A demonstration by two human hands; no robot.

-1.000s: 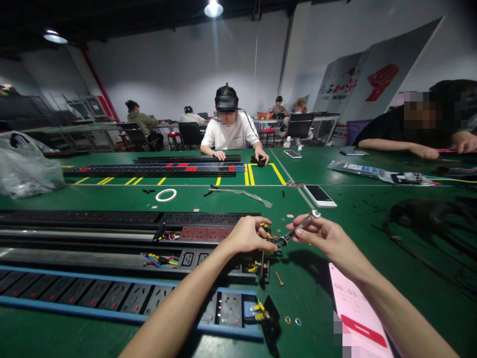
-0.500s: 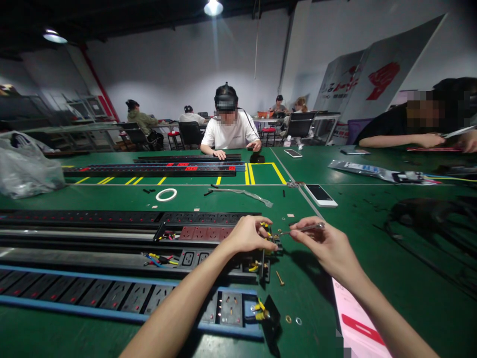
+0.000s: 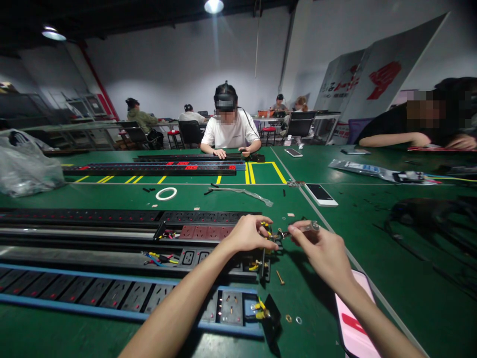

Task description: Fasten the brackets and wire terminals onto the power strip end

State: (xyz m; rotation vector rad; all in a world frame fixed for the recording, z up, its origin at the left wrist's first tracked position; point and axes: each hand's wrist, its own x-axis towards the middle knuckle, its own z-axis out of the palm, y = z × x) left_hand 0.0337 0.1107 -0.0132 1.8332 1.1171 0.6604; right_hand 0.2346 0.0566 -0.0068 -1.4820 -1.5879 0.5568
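Note:
My left hand point(image 3: 250, 233) is curled over the right end of a power strip with brown sockets point(image 3: 201, 232), thumb and index finger either side of its yellow wiring and metal fittings point(image 3: 265, 229). Partly covered by my fingers, the exact grip there is hard to see. My right hand point(image 3: 324, 248) pinches a slim silver wrench point(image 3: 311, 227), its tip pointing left at those fittings. Nearer me lie a black strip with loose coloured wires point(image 3: 160, 258) and a blue-framed strip point(image 3: 238, 325) with a tilted black end plate point(image 3: 273, 318).
A brass screw point(image 3: 280, 278) and washers point(image 3: 288, 318) lie on the green table. Under my right forearm is a pink phone point(image 3: 356, 318). Farther off are a white ring point(image 3: 166, 194), a white phone point(image 3: 321, 195) and black cables point(image 3: 421, 228). A co-worker point(image 3: 230, 129) sits opposite.
My right hand has turned and shifted slightly, swinging the wrench's outer end a little left. More of the pink phone shows. My left hand stays in place.

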